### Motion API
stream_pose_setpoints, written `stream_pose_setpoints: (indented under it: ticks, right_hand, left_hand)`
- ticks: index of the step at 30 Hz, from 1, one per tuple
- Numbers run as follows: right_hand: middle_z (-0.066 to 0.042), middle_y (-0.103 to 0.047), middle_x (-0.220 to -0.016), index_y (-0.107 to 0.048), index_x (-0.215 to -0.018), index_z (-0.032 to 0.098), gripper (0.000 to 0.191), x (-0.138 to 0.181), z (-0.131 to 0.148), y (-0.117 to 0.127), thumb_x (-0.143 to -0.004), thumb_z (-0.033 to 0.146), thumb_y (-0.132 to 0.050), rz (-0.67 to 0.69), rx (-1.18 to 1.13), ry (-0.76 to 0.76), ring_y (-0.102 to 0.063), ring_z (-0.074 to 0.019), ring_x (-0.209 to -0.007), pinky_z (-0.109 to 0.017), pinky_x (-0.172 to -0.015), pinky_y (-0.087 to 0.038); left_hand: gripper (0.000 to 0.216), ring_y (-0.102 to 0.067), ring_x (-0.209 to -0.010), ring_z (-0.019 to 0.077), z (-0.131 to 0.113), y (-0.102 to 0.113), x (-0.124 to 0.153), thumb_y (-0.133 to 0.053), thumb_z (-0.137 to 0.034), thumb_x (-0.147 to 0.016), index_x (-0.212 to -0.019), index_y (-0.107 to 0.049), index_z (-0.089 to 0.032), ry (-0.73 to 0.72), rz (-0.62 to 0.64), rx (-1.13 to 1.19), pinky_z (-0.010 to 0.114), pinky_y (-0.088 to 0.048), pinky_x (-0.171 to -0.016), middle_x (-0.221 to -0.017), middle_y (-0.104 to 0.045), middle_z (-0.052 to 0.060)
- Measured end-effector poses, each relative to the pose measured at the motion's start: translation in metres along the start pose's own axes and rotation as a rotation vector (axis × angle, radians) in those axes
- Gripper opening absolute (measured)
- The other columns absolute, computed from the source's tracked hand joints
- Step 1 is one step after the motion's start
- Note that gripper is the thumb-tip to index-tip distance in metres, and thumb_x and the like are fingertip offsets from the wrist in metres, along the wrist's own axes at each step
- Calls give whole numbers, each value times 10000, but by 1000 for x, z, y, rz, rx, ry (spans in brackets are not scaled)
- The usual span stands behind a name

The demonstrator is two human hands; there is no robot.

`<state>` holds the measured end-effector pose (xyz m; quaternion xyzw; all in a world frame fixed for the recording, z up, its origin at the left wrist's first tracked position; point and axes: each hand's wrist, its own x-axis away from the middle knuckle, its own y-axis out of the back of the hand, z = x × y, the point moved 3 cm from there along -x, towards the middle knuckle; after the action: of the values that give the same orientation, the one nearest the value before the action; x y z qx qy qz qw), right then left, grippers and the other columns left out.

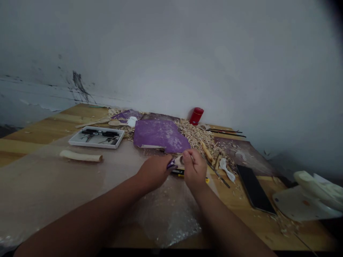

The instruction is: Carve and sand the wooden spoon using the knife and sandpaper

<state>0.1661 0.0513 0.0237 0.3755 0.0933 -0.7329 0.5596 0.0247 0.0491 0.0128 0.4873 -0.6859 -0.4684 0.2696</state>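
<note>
My left hand [157,169] is closed with a small folded strip of purple sandpaper [171,164] at its thumb. My right hand [193,167] is closed around a small pale wooden piece [179,161], whose full shape the fingers hide. Both hands meet in front of me, and the sandpaper touches the wood. Below them on the table lies a black and yellow utility knife [177,172], partly covered by my right hand. Just beyond the hands spreads a large sheet of purple sandpaper [159,134], dusted with pale powder.
Wood shavings [194,135] are heaped toward the wall, near a red can [196,116]. On the left are a white tray [93,144] of tools and a peeled stick [80,156]. A black phone [254,189] lies right. Clear plastic sheeting [53,185] covers the table's left side.
</note>
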Motion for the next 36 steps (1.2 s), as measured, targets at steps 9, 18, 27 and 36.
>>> stream_pose_setpoints:
  ticks: [9,18,27,36]
  right_hand:
    - [43,-453,-535,-504,-669,186,176,4,4,1,-794,285,-431,14,19,45,-431,-99,-499,-222,-507,-318]
    - [41,-449,-525,-506,-647,185,211,3,1,-8,-796,306,-420,126,20,45,-424,-95,-496,-211,-493,-301]
    - [41,-443,-534,-489,-651,183,230,1,-12,-7,-799,338,-406,132,0,-16,-414,-99,-508,-214,-493,-296]
    - [47,-431,-523,-488,-655,186,228,-3,-11,-8,-808,331,-401,232,44,2,-413,-96,-499,-213,-490,-291]
  left_hand:
    - [252,-568,-780,200,5,-3,-1,-353,-379,-811,-859,-529,-205,-4,-10,-46,277,-379,-656,-850,-625,63]
    - [255,-572,-732,180,5,0,-2,-400,-406,-782,-806,-560,-209,-54,-28,41,252,-370,-619,-807,-637,36]
    - [285,-566,-729,174,9,-4,-4,-385,-440,-788,-791,-550,-208,-74,-44,44,242,-352,-604,-797,-635,29]
    - [294,-564,-724,178,8,-4,-3,-371,-438,-793,-792,-546,-202,-50,-35,7,250,-349,-604,-792,-631,39]
